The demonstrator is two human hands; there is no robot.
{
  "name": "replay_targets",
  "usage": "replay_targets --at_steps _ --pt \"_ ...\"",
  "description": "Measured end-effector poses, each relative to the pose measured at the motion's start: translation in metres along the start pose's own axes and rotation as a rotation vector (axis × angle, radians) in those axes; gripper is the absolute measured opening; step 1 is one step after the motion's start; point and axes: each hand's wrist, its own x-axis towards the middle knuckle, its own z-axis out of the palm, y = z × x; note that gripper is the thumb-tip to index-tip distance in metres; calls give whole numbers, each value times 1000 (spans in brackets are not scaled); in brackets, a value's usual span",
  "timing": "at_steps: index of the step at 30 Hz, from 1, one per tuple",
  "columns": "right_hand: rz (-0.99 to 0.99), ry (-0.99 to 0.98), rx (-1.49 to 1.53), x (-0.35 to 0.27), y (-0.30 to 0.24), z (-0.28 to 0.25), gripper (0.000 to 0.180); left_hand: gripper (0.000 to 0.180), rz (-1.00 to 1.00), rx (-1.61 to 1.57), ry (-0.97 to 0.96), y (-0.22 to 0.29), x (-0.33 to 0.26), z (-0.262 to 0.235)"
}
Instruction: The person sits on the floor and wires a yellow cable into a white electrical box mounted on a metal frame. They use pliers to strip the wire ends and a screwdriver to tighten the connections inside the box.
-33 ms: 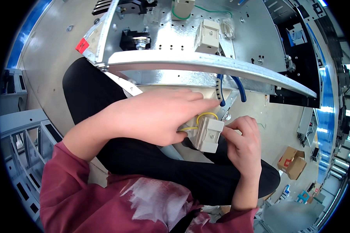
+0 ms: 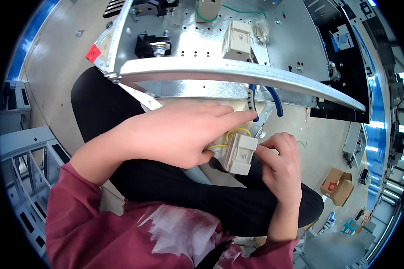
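Note:
An off-white fuse holder [image 2: 241, 155] hangs tilted between my hands, above my crossed legs. A yellow wire [image 2: 238, 130] loops out of its upper left side. My left hand [image 2: 175, 132] is closed at the wire's left end, thumb against the curled fingers. Its index finger stretches toward the blue handles of a hand tool [image 2: 252, 104], its tip at the left handle. My right hand [image 2: 281, 163] is closed, with thumb and index finger pinching at the right edge of the fuse holder. Its fingertips are partly hidden behind that edge.
Ahead stands a metal cabinet frame with a front rail [image 2: 202, 68]. Inside it sit another off-white fuse holder [image 2: 238, 40], a green wire [image 2: 244, 11] and a black bolted support [image 2: 153, 46]. An opened cardboard box [image 2: 337, 186] lies at right, grey panels [image 2: 29, 157] at left.
The left index fingertip has shifted slightly right, onto the blue handle. Otherwise the hands and the fuse holder keep nearly the same pose, and the view has moved a little.

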Motion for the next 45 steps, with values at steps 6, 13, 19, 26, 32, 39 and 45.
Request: replay_targets --at_steps 6,13,19,26,32,39,45 --pt "-51 -33 -40 3 7 -6 39 73 96 100 -3 -5 5 -6" --pt "-64 -32 -64 2 15 -2 42 77 86 128 -40 -8 9 -6" --pt "33 -77 -7 -3 6 -6 35 77 73 131 -62 -8 8 -7" --pt "111 79 214 -1 0 -16 35 91 78 136 -48 4 1 -15" --pt "150 351 -15 37 -3 -12 48 101 160 204 114 30 3 -16" --pt "353 96 -79 70 -3 5 47 81 125 305 227 50 8 9" --pt "392 134 -32 63 5 -6 39 75 56 416 292 51 3 3"
